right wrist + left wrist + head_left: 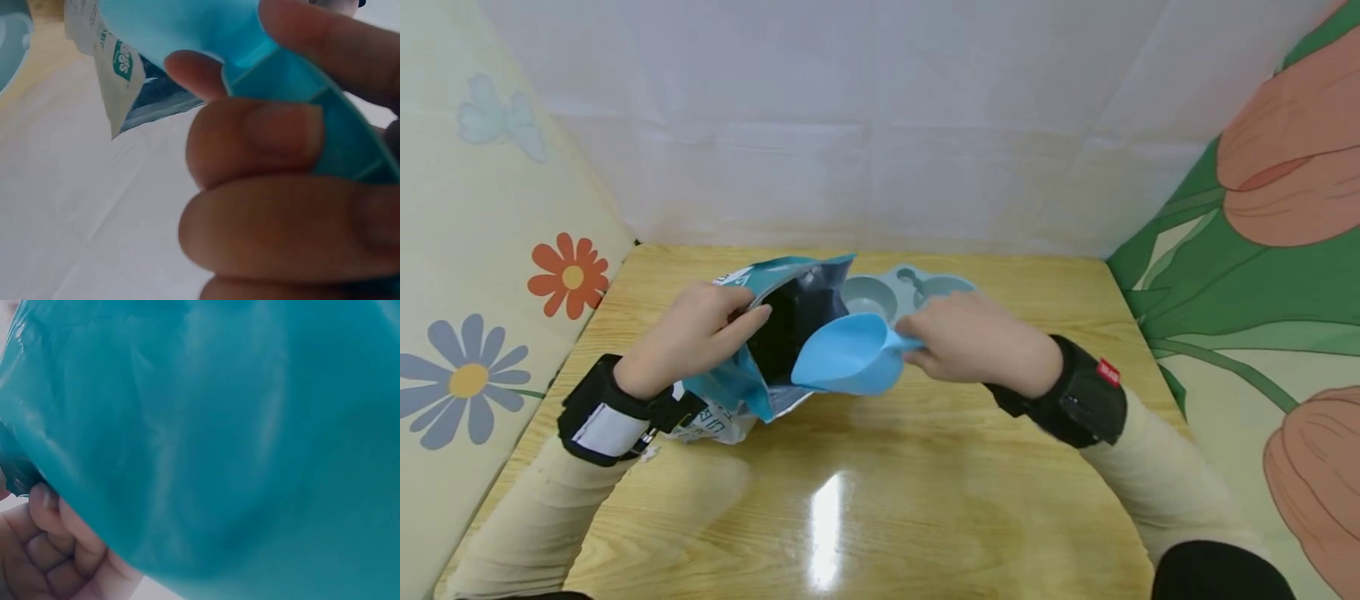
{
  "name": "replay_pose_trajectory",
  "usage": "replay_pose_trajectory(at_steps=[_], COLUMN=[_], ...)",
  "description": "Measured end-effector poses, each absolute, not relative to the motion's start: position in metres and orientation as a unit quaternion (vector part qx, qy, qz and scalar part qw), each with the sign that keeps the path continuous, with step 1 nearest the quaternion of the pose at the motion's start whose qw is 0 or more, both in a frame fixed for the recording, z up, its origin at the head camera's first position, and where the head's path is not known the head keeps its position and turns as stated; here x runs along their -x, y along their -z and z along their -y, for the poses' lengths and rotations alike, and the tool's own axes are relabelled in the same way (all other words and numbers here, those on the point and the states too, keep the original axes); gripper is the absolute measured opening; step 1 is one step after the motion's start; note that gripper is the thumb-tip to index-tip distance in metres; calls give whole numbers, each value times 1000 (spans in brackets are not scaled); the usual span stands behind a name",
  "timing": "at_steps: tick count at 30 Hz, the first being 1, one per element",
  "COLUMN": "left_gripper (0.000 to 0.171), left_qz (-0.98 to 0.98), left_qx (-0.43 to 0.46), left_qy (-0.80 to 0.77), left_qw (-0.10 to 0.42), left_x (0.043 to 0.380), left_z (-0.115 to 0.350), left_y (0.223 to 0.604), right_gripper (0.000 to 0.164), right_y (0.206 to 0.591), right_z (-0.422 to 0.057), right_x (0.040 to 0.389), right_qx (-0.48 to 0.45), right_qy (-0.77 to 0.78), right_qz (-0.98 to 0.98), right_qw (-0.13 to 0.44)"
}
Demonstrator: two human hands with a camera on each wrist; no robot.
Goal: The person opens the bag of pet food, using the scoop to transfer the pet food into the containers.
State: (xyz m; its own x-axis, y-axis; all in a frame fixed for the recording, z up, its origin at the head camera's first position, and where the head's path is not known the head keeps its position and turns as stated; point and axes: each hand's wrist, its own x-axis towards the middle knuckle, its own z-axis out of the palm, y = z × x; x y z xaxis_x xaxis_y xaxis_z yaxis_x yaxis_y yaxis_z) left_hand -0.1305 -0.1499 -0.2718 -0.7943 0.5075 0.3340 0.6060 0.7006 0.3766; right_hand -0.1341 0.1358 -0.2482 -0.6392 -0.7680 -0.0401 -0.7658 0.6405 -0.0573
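A teal and white bag [718, 383] stands on the left half of the table, its silvery mouth spread and its inside dark. My left hand [707, 329] pinches the bag's left rim between thumb and fingers; in the left wrist view the bag's smooth teal side [206, 437] fills most of the picture. My right hand [958, 337] grips the handle of a light blue scoop [850, 354]. The scoop's front edge overlaps the bag's right opening, its hollow tilted toward the bag. Curled right fingers [269, 212] wrap the ribbed handle [350, 140] in the right wrist view.
Behind the scoop and right hand sits a pale grey-green double bowl [891, 304] with round hollows, partly hidden. The wooden table [925, 492] meets a white cloth wall [880, 142] at the back and flower-printed panels on both sides.
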Motion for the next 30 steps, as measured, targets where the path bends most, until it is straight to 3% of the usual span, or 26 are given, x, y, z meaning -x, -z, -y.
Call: replay_pose_trajectory(at_steps=[12,18,30], left_gripper=[36,35,35], left_qz=[913,911,903], left_qx=[306,309,319], left_qy=[253,257,266], left_qw=[89,94,110], left_x=[132,133,134], left_z=[143,142,144], left_y=[275,275,277], right_gripper=[29,16,17], right_y=[253,266,298], right_z=[-81,-54,-33], right_x=[146,152,170], right_qx=[397,412,399], right_qy=[-78,-129,-135], right_qz=[-913,-900,-906], right_qw=[48,51,45])
